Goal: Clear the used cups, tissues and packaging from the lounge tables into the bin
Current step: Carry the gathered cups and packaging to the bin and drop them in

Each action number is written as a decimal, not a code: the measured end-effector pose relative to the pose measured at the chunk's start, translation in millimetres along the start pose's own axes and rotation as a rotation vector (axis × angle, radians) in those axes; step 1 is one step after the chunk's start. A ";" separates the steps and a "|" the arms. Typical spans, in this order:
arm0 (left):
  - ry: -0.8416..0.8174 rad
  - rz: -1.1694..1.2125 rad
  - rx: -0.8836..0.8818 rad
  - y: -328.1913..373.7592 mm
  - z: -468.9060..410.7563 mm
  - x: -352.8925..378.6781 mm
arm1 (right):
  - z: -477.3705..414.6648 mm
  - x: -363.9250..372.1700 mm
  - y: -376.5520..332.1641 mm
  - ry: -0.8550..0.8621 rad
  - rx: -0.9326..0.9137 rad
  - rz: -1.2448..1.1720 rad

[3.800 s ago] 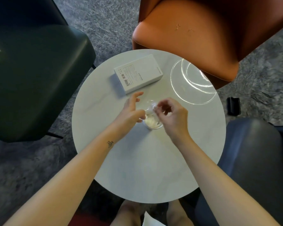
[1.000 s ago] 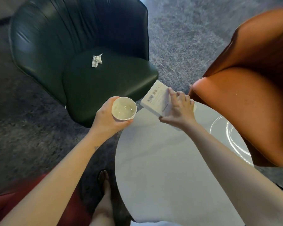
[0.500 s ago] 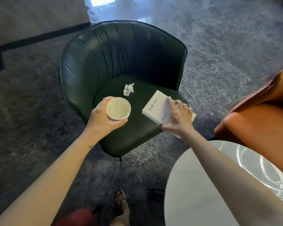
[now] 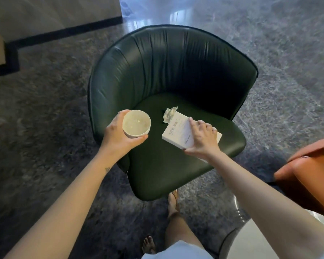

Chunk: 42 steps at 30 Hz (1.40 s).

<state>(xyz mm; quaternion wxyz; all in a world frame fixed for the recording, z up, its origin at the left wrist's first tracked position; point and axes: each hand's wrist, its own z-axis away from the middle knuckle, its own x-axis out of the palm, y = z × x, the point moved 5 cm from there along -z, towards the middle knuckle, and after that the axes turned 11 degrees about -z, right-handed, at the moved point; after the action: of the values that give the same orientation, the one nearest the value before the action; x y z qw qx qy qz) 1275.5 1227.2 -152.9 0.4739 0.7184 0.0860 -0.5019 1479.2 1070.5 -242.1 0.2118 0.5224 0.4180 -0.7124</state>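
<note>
My left hand [image 4: 120, 136] grips a white paper cup [image 4: 136, 123] from the side, held upright above the left part of the dark green armchair [image 4: 157, 71]. Something pale lies inside the cup. My right hand [image 4: 202, 140] holds a flat white box [image 4: 178, 130] over the seat, fingers on top and thumb under its near edge. A crumpled white tissue [image 4: 169, 113] lies on the seat cushion just beyond the box's far corner.
An orange armchair [image 4: 314, 174] stands at the right edge. The rim of the round white table [image 4: 238, 214] shows at the lower right. Grey carpet surrounds the chairs. My bare feet [image 4: 173, 200] are in front of the green armchair. A wall base [image 4: 11, 55] lies at upper left.
I have turned and moved from the table to the green armchair. Both hands, with cup and box, now hang over its seat, and the box has come close to the tissue.
</note>
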 end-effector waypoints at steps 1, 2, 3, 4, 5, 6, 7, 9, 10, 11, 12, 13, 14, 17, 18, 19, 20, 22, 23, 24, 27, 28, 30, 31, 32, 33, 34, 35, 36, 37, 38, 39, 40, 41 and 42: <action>0.002 0.007 -0.011 -2.5 -14.3 4.5 | -15.6 4.5 3.1 -0.025 -0.012 0.017; 0.004 0.012 -0.026 -5.2 -29.9 9.6 | -33.3 8.3 7.5 -0.051 -0.021 0.030; 0.007 0.012 -0.039 -7.8 -46.7 15.9 | -53.2 12.0 12.8 -0.068 -0.031 0.039; 0.012 0.008 -0.050 -10.7 -65.1 23.7 | -74.8 15.5 18.0 -0.076 -0.043 0.046; 0.015 0.007 -0.071 -15.0 -84.0 33.2 | -97.3 19.5 23.8 -0.088 -0.052 0.048; 0.017 0.011 -0.102 -20.2 -102.5 44.2 | -119.4 25.4 30.4 -0.109 -0.056 0.042; 0.012 0.015 -0.133 -25.2 -119.4 56.0 | -139.0 33.4 36.7 -0.132 -0.057 0.030; 0.000 0.016 -0.181 -36.9 -149.8 80.4 | -172.7 55.8 45.9 -0.176 -0.085 0.013; -0.005 0.020 -0.205 -44.1 -162.7 92.4 | -185.9 69.6 49.4 -0.212 -0.100 0.014; -0.008 0.025 -0.229 -52.3 -174.0 104.6 | -196.2 85.1 52.8 -0.253 -0.113 0.027; -0.012 0.030 -0.252 -61.6 -183.5 116.8 | -204.1 101.6 55.2 -0.288 -0.130 0.045; -0.018 0.034 -0.275 -70.8 -190.4 128.6 | -208.2 118.1 56.8 -0.313 -0.148 0.055; -0.027 0.032 -0.298 -79.9 -195.8 140.4 | -210.3 134.3 58.0 -0.334 -0.161 0.051; -0.060 0.033 -0.325 -105.3 -204.0 173.0 | -209.7 180.0 61.0 -0.379 -0.145 0.001; -0.067 0.038 -0.317 -111.7 -204.6 183.2 | -207.6 192.4 62.1 -0.384 -0.137 -0.011; -0.073 0.045 -0.315 -117.7 -204.3 192.5 | -204.5 203.6 63.2 -0.381 -0.134 -0.019; -0.076 0.054 -0.319 -123.6 -204.0 201.8 | -202.5 213.3 64.3 -0.373 -0.137 -0.027; -0.086 0.074 -0.344 -134.0 -199.7 219.6 | -198.1 229.7 67.5 -0.374 -0.140 -0.040; -0.091 0.084 -0.361 -138.0 -197.0 228.0 | -196.1 236.5 70.1 -0.378 -0.136 -0.040; -0.094 0.095 -0.375 -141.9 -194.3 236.0 | -195.5 241.7 73.5 -0.370 -0.130 -0.041; -0.072 0.098 -0.398 -153.5 -187.7 253.9 | -195.9 249.8 81.6 -0.314 -0.136 -0.039; -0.059 0.088 -0.406 -157.5 -185.9 257.8 | -196.5 251.5 83.5 -0.296 -0.147 -0.031; -0.047 0.073 -0.424 -164.9 -182.8 264.0 | -196.8 253.4 86.3 -0.276 -0.167 -0.021; -0.048 0.071 -0.426 -167.6 -181.4 267.2 | -196.5 253.9 87.4 -0.279 -0.173 -0.025; -0.054 0.073 -0.426 -169.3 -179.9 270.6 | -196.0 253.9 88.5 -0.289 -0.177 -0.035; -0.061 0.078 -0.427 -171.0 -178.9 273.8 | -196.4 253.1 89.1 -0.302 -0.178 -0.049; -0.068 0.082 -0.431 -172.5 -178.2 276.8 | -197.9 250.7 88.7 -0.309 -0.175 -0.065; -0.074 0.081 -0.438 -173.9 -177.6 279.5 | -201.0 246.2 87.7 -0.294 -0.171 -0.082; -0.078 0.077 -0.446 -175.0 -177.5 281.4 | -206.5 239.9 86.4 -0.251 -0.168 -0.099; -0.079 0.070 -0.452 -175.4 -177.9 282.7 | -214.8 233.3 85.3 -0.195 -0.162 -0.118; -0.079 0.062 -0.455 -175.4 -178.8 283.3 | -226.2 227.2 84.5 -0.140 -0.152 -0.136; -0.079 0.056 -0.457 -174.9 -180.1 283.4 | -239.1 222.4 84.3 -0.098 -0.137 -0.148; -0.079 0.058 -0.459 -173.5 -181.5 283.4 | -252.9 219.7 85.0 -0.071 -0.114 -0.151; -0.079 0.062 -0.460 -172.0 -183.0 283.0 | -266.1 219.6 86.3 -0.065 -0.086 -0.140; -0.080 0.064 -0.461 -170.1 -184.1 282.7 | -277.8 221.7 87.8 -0.083 -0.058 -0.111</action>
<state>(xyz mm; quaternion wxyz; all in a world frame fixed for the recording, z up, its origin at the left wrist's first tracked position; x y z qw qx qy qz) 1427.4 1360.1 -472.3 0.6441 0.5732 0.1565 -0.4817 1620.8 1278.1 -508.3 0.2043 0.4621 0.4575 -0.7317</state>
